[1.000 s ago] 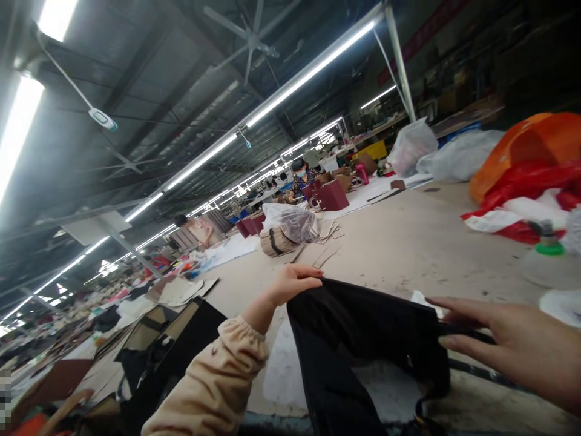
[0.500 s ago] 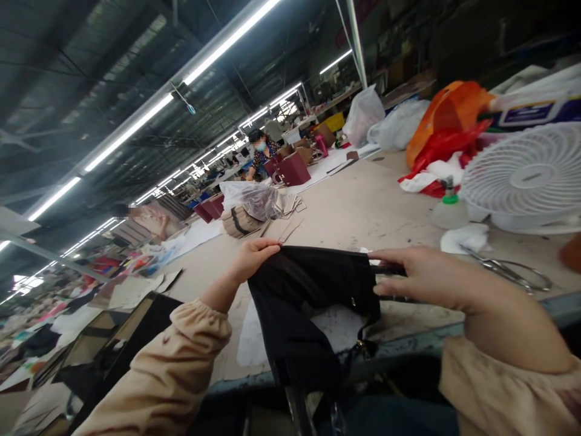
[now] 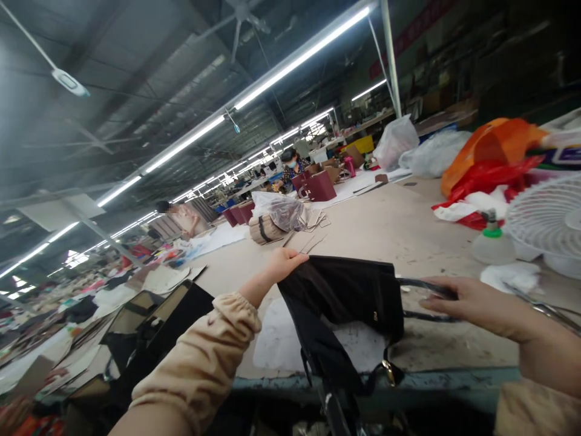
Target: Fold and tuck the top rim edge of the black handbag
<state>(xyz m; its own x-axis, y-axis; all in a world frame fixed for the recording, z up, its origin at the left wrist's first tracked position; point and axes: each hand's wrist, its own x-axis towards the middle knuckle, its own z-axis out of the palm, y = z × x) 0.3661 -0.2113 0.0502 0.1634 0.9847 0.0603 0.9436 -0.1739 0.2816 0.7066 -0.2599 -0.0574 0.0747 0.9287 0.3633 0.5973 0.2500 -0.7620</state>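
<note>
A black bag [image 3: 349, 290] with a small gold mark and a gold clasp on a hanging strap is held at the table's near edge. My left hand [image 3: 287, 264] pinches its upper left corner between thumb and fingers. From the bag's right side stick out two dark loop handles [image 3: 426, 284]. Around these handles curl the fingers of my right hand [image 3: 481, 303], a little away from the bag's body. Part of the bag and strap hangs below the table edge, where it is dark.
On the right stand a white fan [image 3: 549, 218], a green-capped bottle [image 3: 492, 245], white cloth and scissors [image 3: 544, 309]. A bundle of brown strips [image 3: 265, 230] lies beyond my left hand. Black and tan panels [image 3: 154, 321] are stacked at left. Two people work farther back.
My right hand has slid right, off the bag's edge and out along the handles, which now show more. The left hand keeps its pinch. The whole view has shifted.
</note>
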